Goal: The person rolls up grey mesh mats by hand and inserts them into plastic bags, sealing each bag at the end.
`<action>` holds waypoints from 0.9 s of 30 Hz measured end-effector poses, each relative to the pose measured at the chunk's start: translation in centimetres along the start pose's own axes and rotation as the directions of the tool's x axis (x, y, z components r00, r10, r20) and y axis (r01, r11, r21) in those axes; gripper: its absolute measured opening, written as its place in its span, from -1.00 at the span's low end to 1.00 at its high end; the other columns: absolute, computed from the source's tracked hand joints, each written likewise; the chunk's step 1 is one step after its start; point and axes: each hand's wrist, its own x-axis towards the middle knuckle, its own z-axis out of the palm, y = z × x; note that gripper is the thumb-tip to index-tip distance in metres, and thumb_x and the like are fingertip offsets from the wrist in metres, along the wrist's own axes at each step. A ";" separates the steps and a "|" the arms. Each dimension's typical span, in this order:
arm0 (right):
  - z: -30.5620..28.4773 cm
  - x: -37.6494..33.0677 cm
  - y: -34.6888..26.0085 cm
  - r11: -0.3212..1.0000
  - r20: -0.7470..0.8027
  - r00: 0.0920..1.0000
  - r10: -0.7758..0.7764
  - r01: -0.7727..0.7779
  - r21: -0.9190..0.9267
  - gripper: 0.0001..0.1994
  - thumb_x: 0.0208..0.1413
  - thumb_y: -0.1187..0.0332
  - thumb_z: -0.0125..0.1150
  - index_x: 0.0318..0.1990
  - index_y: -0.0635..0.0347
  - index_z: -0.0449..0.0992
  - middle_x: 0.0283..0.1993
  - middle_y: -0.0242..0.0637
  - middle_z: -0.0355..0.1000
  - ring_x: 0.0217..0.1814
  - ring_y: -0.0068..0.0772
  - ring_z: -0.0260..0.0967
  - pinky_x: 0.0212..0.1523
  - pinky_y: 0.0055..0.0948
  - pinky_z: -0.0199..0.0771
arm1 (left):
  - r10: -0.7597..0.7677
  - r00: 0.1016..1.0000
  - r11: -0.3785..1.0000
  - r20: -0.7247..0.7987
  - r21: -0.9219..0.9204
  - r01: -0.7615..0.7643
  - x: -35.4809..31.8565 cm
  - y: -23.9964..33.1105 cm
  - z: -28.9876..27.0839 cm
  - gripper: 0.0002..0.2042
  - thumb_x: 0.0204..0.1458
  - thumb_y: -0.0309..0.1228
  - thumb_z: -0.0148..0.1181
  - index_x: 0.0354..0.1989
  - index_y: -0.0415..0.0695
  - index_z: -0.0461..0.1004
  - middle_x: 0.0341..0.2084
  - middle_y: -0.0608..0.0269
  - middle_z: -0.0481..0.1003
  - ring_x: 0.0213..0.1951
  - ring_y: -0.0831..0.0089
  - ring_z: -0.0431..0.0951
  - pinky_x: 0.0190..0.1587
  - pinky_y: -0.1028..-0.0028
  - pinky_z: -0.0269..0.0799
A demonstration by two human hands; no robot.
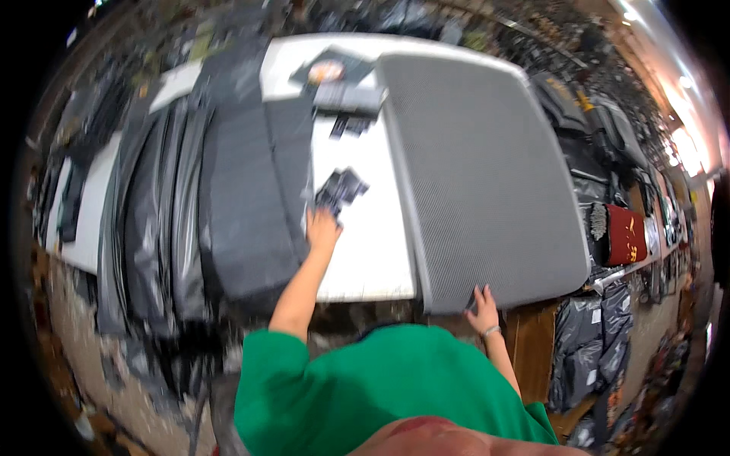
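My left hand reaches forward over the white tabletop, its fingertips at a small cluster of dark tags or flat pieces. Blur hides whether the fingers grip any of these. To the right lies a large grey textured mat with a pale border along its left edge. My right hand rests at the mat's near edge, fingers spread, holding nothing. A few more small dark pieces lie farther up the white strip, just below a grey box-like bundle.
Dark folded plastic-like sheets cover the table's left part. A dark flat packet with an orange-white patch lies at the back. On the right are black-wrapped bundles and a dark red roll. The white table ends just before my body.
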 end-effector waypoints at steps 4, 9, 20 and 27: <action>0.3 -0.4 1.8 0.999 0.008 1.000 -0.021 0.021 0.035 -0.30 -0.12 0.15 0.30 0.25 0.00 0.22 0.39 0.08 -0.10 0.36 0.08 -0.01 0.29 -0.20 0.09 | 0.101 0.992 0.993 -0.070 -0.053 -0.105 -0.2 0.8 0.1 -0.53 -0.02 -0.23 0.14 0.02 -0.30 0.36 -0.23 0.03 0.51 -0.10 0.27 0.48 0.13 0.25 0.20; -3.6 0.9 3.6 0.975 0.134 0.975 -0.180 0.159 0.155 -0.47 0.00 0.13 0.21 0.17 -0.03 0.33 0.28 -0.10 0.17 0.23 -0.09 0.22 0.18 -0.27 0.27 | -0.162 0.967 0.985 -0.196 0.031 0.171 -0.3 2.1 -2.5 -0.82 0.10 -0.29 0.01 -0.25 -0.06 0.50 -0.61 0.21 0.54 -0.57 0.24 0.58 -0.53 0.27 0.48; -11.8 7.7 14.7 0.693 -0.068 0.858 -0.508 0.455 0.559 -0.66 0.09 0.29 0.14 0.03 0.14 0.45 -0.03 -0.16 0.47 -0.09 -0.21 0.48 -0.06 -0.35 0.47 | 0.048 0.986 0.878 -0.160 -0.465 -0.118 0.9 35.5 -16.8 -0.52 -0.03 -0.44 0.08 0.15 -0.06 0.30 -0.10 0.04 0.48 -0.10 0.07 0.48 -0.07 0.19 0.41; -9.0 3.7 31.5 0.754 0.044 0.950 -0.310 0.217 0.620 -0.75 0.08 0.24 0.17 -0.12 0.09 0.55 -0.21 -0.23 0.54 -0.22 -0.29 0.49 -0.16 -0.40 0.46 | -0.588 0.806 0.768 -0.063 -0.357 0.532 -15.7 34.7 -5.8 -0.26 -0.13 -0.28 0.29 0.20 -0.39 0.11 0.18 -0.24 0.17 0.23 -0.10 0.12 0.26 0.16 0.03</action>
